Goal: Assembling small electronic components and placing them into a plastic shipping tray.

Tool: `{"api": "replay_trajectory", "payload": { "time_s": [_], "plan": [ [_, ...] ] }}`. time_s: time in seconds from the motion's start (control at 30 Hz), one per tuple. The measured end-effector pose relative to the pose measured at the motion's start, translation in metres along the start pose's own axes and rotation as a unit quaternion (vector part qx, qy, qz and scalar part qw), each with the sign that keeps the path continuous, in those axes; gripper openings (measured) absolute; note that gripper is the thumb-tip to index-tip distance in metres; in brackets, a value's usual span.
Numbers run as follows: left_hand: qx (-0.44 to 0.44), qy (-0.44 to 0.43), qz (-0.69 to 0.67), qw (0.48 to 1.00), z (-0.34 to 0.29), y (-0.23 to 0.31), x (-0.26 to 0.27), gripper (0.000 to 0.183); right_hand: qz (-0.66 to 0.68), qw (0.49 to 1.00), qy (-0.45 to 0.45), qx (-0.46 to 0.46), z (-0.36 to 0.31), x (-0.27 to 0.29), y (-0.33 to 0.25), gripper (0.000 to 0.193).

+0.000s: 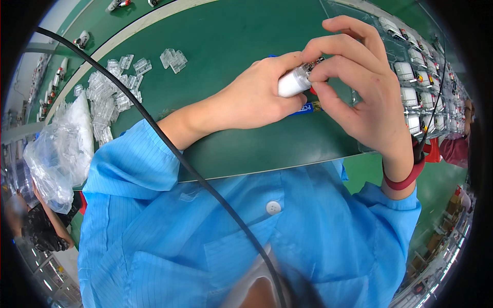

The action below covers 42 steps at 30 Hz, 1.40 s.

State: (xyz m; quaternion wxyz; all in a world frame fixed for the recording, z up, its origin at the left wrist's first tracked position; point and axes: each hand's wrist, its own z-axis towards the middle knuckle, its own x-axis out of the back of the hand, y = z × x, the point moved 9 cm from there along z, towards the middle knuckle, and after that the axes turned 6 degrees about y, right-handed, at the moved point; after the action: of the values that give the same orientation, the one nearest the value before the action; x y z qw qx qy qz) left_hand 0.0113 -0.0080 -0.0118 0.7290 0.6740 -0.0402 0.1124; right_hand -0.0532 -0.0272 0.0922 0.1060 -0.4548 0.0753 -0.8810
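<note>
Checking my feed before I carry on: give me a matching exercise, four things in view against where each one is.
Things:
1. small white cylinder
2. clear plastic caps
3. clear tray of white parts
4. crumpled plastic bag

Places:
A. far left edge of the mat
B. between left hand and right hand
C. right of the hands
D. loose pile, upper left on the mat

Pairs: 1-B, 2-D, 3-C, 4-A

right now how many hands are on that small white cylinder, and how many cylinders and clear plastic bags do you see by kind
hands on it: 2, the left hand and the right hand
small white plastic cylinder: 1
crumpled clear plastic bag: 1
total: 4
The small clear plastic clips are heaped too thickly to count.
</note>
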Motion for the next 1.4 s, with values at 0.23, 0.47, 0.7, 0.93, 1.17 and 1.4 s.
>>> {"api": "replay_trajectory", "payload": {
  "time_s": [0.23,0.47,0.7,0.93,1.17,1.4],
  "plan": [
    [0.018,0.017,0.013,1.000,0.000,-0.003,0.005,0.031,-0.063,0.997,0.034,-0.026,-0.004,-0.004,-0.003,0.014],
    [-0.045,0.070,-0.028,0.996,0.000,0.003,0.009,0.037,-0.004,0.992,0.088,-0.088,-0.026,-0.007,0.000,0.013],
    [-0.006,0.045,-0.024,0.999,0.001,0.003,0.009,0.037,-0.027,0.982,0.160,-0.098,-0.034,-0.013,-0.001,0.013],
    [-0.048,0.059,-0.003,0.997,0.001,0.007,0.008,0.041,-0.102,0.960,0.239,-0.109,-0.045,-0.016,-0.012,0.011],
    [0.006,0.050,-0.050,0.997,0.002,-0.004,0.008,0.042,-0.067,0.969,0.204,-0.121,-0.032,0.001,-0.007,0.021],
    [-0.037,0.058,-0.013,0.998,0.001,0.001,0.009,0.042,-0.023,0.973,0.171,-0.153,-0.032,-0.006,-0.006,0.016]
  ]
}}
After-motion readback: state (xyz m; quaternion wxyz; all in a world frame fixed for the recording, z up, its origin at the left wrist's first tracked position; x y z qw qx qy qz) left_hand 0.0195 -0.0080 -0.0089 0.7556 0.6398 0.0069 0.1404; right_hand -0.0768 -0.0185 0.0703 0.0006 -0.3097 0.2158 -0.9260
